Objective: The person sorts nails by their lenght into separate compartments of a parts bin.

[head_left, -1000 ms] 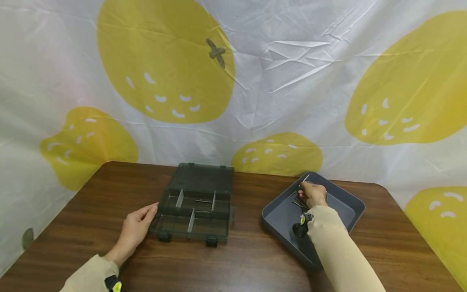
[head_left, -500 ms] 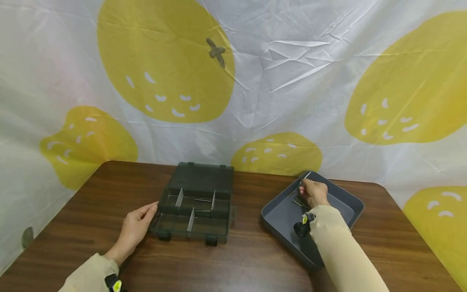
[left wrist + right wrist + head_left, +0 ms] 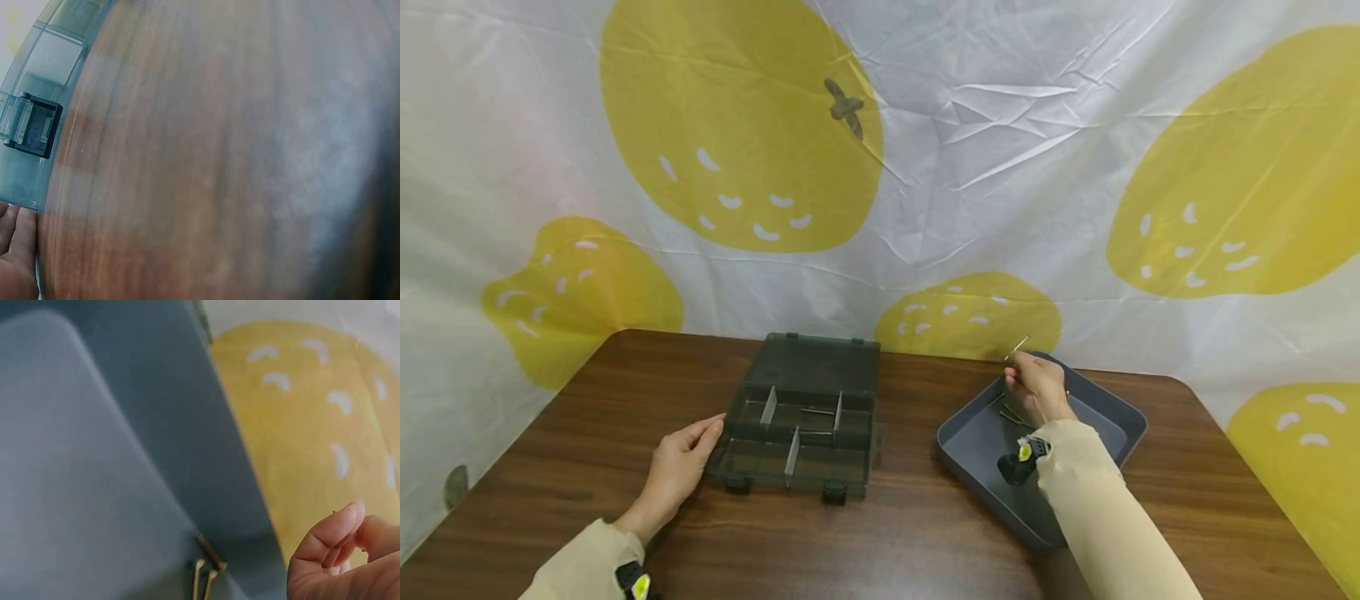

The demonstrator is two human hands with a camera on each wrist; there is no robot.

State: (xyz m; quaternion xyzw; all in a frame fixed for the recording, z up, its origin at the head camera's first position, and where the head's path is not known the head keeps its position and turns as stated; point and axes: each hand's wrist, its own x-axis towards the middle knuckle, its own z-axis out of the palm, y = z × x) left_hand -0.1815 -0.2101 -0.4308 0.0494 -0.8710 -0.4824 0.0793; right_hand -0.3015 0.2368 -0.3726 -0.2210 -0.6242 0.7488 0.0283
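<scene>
A long thin screw [image 3: 1018, 345] stands out from the fingertips of my right hand [image 3: 1037, 385], pinched between thumb and fingers above the back-left rim of a grey tray [image 3: 977, 489]. Several more screws [image 3: 1013, 416] lie in the tray; in the right wrist view one screw [image 3: 211, 552] shows its thread. With fingers stretched out, my left hand [image 3: 676, 468] touches the left side of a dark see-through compartment box [image 3: 756, 461]. The box's lid [image 3: 816, 367] is tipped back. Inside, thin screws [image 3: 817, 434] lie in its middle compartments.
The box and tray stand on a brown wooden table [image 3: 917, 533], some distance apart. Light grey dividers [image 3: 793, 457] split the box. Two black latches [image 3: 834, 492] are on its front. A white cloth [image 3: 925, 208] with yellow fruit prints hangs behind the table.
My right hand has risen from the tray toward its back-left rim, lifting the pinched screw. The left hand and the box have stayed put.
</scene>
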